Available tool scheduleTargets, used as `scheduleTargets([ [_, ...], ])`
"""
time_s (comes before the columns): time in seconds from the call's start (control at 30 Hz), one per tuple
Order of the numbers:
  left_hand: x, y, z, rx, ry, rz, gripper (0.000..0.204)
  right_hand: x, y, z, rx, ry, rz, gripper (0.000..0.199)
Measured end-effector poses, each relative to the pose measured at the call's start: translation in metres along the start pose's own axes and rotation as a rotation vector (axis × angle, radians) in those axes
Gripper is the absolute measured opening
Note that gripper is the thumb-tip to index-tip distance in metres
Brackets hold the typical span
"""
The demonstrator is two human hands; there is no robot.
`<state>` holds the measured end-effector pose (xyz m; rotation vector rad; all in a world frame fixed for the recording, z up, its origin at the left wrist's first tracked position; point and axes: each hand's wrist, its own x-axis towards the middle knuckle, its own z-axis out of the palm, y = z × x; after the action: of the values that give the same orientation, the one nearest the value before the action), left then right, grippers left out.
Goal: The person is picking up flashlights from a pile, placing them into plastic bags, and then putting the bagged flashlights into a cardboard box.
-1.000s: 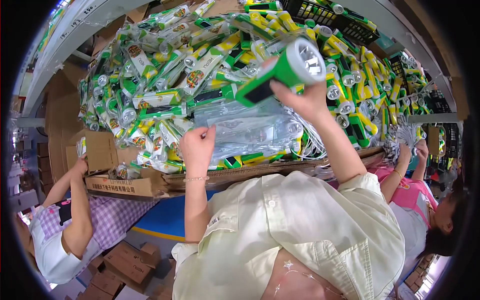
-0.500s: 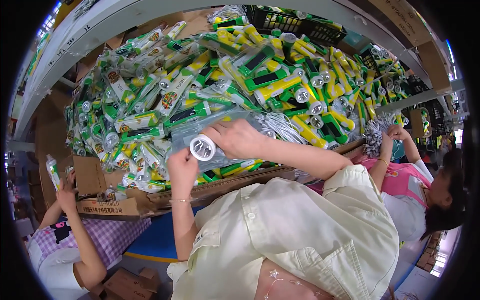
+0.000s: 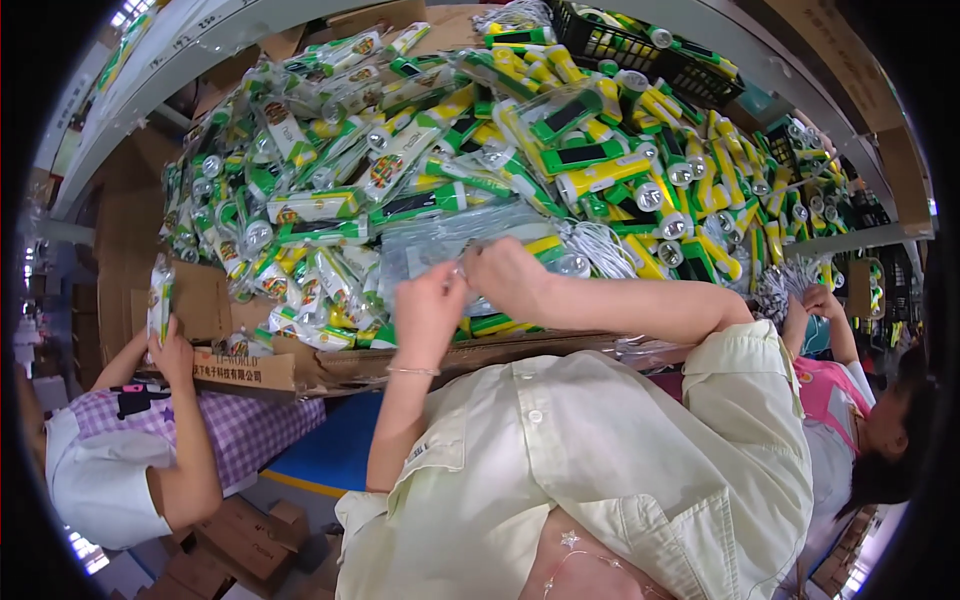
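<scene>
My left hand (image 3: 430, 308) and my right hand (image 3: 506, 280) meet in front of the heap, fingertips pinched close together. A small shiny bit shows between them; I cannot make out what it is. Clear plastic bags (image 3: 415, 248) lie flat just beyond my fingers. Beside my right hand rests a yellow and green flashlight (image 3: 545, 247) with a clear round lens. The heap around them is made of green, yellow and white flashlights (image 3: 420, 203), many in clear bags, some with dark panels.
A cardboard edge (image 3: 450, 360) runs along the heap's near side. White cables (image 3: 598, 248) lie bundled to the right. A black crate (image 3: 650, 60) stands at the back. On the left a co-worker's hand (image 3: 172, 350) holds a bagged flashlight; another co-worker's hand (image 3: 822, 302) handles cables at right.
The round white flashlight head between my hands is no longer visible. My fingertips have come together. The whole view has shifted, and the left co-worker's flashlight is now upright.
</scene>
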<state>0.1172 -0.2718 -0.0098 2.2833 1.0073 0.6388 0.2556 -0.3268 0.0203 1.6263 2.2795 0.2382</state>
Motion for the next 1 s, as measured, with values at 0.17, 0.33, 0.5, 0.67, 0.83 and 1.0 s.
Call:
scheduleTargets([
  [0.17, -0.003, 0.017, -0.008, -0.396, -0.078, -0.264, 0.022, 0.013, 0.003, 0.016, 0.127, -0.074, 0.006, 0.006],
  [0.33, 0.01, -0.004, -0.022, -0.646, -0.151, -0.5, 0.023, 0.009, 0.029, 0.046, 0.408, 0.19, 0.005, 0.02],
  [0.5, -0.006, -0.053, -0.012, -0.83, -0.13, -0.428, 0.03, -0.003, 0.051, 0.03, 0.707, 0.284, 0.084, 0.024],
  [0.67, -0.01, -0.059, -0.011, -0.626, -0.108, -0.416, 0.03, 0.011, 0.035, 0.021, 0.917, 0.628, 0.137, 0.024],
  [0.83, 0.011, -0.037, -0.01, -0.408, -0.145, -0.404, 0.033, 0.026, -0.01, 0.048, 0.953, 0.453, 0.155, 0.024],
  [1.0, 0.024, -0.028, 0.001, -0.052, -0.175, -0.411, 0.046, -0.003, -0.011, 0.056, 1.066, 0.584, 0.165, 0.019],
])
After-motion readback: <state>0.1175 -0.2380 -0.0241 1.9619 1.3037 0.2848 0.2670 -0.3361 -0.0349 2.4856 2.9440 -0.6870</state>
